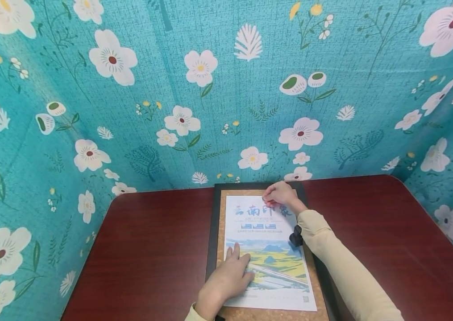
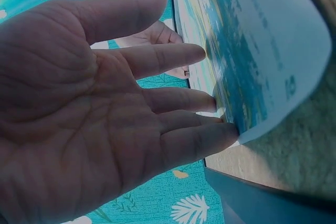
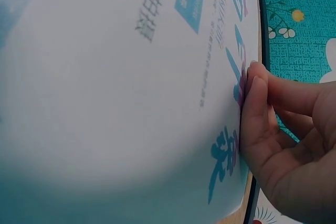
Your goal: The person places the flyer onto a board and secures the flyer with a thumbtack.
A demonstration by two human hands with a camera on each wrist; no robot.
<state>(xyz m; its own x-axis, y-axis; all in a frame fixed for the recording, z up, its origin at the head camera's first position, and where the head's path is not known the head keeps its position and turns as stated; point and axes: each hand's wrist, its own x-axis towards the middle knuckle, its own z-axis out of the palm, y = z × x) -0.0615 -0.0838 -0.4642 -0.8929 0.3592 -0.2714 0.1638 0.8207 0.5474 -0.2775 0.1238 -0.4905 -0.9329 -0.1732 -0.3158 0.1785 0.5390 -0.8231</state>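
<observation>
A white printed poster [image 1: 268,254] with blue lettering and a yellow-green landscape lies on a cork board [image 1: 274,315] with a dark frame. My left hand [image 1: 228,276] rests on the poster's lower left part, fingers spread; the left wrist view shows the fingertips [image 2: 227,134] touching the paper. Near the poster's top edge, my right hand [image 1: 280,195] pinches a small pin-like thing [image 2: 186,73] between thumb and fingers. In the right wrist view those fingers [image 3: 256,95] meet the paper over the lettering and mostly hide what they hold.
The board lies on a dark red wooden table [image 1: 154,249], its far end at the table's back edge. A teal floral curtain [image 1: 226,102] stands behind and at both sides. A black device [image 1: 296,236] sits at the right wrist.
</observation>
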